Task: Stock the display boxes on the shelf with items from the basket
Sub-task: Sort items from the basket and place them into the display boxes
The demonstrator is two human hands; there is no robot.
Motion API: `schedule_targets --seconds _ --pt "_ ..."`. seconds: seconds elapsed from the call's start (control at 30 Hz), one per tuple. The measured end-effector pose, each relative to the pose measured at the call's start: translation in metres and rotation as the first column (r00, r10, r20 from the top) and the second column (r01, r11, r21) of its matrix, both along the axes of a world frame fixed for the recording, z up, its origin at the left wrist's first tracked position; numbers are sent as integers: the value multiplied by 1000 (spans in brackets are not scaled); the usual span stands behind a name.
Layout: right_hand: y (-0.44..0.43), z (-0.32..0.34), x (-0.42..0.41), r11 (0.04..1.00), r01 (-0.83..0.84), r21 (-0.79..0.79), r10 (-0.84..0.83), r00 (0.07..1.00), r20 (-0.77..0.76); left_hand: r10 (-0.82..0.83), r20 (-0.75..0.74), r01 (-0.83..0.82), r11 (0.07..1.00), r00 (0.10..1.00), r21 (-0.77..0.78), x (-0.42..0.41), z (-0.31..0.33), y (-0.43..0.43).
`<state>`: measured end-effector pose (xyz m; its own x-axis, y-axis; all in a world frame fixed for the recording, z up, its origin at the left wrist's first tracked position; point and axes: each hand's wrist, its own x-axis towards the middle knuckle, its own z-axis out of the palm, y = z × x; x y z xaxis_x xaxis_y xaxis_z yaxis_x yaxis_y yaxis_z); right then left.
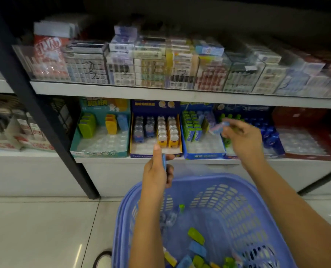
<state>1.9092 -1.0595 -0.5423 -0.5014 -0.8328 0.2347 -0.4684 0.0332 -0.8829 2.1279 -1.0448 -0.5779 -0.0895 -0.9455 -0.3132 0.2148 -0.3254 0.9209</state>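
A blue plastic basket (236,200) stands on the floor below me, with several green, blue and yellow items (196,246) at its bottom. My left hand (158,171) grips a thin blue item (164,161) just in front of the dark blue display box (155,151) of yellow and blue pieces. My right hand (242,138) pinches a small pink and blue item (218,127), blurred, over the blue display box (204,154) holding green packs. A teal display box (101,149) with green, yellow and blue pieces sits to the left.
The lower shelf edge (199,161) runs just above the basket. A red display box (305,151) sits at the right. The upper shelf (160,92) carries stacked clear packs. A black post (45,117) slants down at the left. White floor tiles (45,229) lie at the left.
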Motion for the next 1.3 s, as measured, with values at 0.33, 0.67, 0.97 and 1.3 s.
schedule_targets --seconds 0.33,0.67,0.97,1.3 --pt "-95 9 -22 940 -142 310 279 841 -463 17 -205 18 986 979 165 -18 -8 -13" --pt "-116 14 -33 786 -223 577 522 739 -426 11 -221 42 971 975 233 -32 -26 -23" --pt "-126 20 -26 738 -195 646 553 724 -413 142 -231 -71 955 963 288 -37 -27 -27" --pt "-115 33 -8 716 -87 693 526 719 -453 -65 -47 62 995 997 -76 -21 -19 -7"
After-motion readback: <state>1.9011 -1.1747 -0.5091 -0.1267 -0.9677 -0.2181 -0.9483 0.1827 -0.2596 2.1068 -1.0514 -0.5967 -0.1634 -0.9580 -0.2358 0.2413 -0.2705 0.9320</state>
